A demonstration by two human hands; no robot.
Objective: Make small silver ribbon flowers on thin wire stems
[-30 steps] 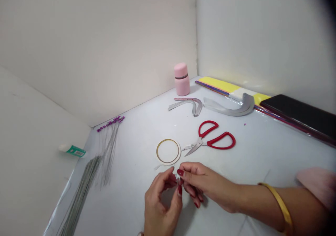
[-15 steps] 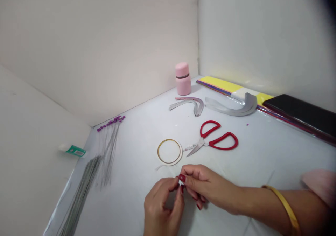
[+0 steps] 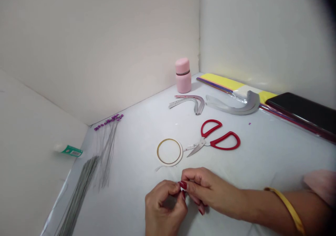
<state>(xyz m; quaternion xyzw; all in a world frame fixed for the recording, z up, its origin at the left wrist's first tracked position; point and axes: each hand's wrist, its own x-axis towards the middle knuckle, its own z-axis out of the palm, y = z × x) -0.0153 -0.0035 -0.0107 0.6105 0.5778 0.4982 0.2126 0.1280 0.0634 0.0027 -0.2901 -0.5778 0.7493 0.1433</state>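
My left hand (image 3: 164, 208) and my right hand (image 3: 211, 190) meet low in the view, fingertips touching. Both are closed in a pinch around something tiny and whitish, mostly hidden by the fingers and too small to name. Just beyond them lies a roll of white tape (image 3: 181, 153), with a loose end at its lower left. Red-handled scissors (image 3: 202, 142) rest with blades parted beside the roll, their tips pointing toward it.
At left lie a bundle of grey wires (image 3: 81, 190) and several thin stems with purple tips (image 3: 109, 121). A pink bottle (image 3: 183, 75) stands near the corner. Curled strips (image 3: 196, 101), a bent clear-grey strip (image 3: 236, 110), yellow sheets (image 3: 220, 80) and a black phone (image 3: 304, 108) line the back right.
Both hands have shifted slightly down and right in the view, still pinched together. The whitish bit between the fingertips shows less now. The view itself has moved a little.
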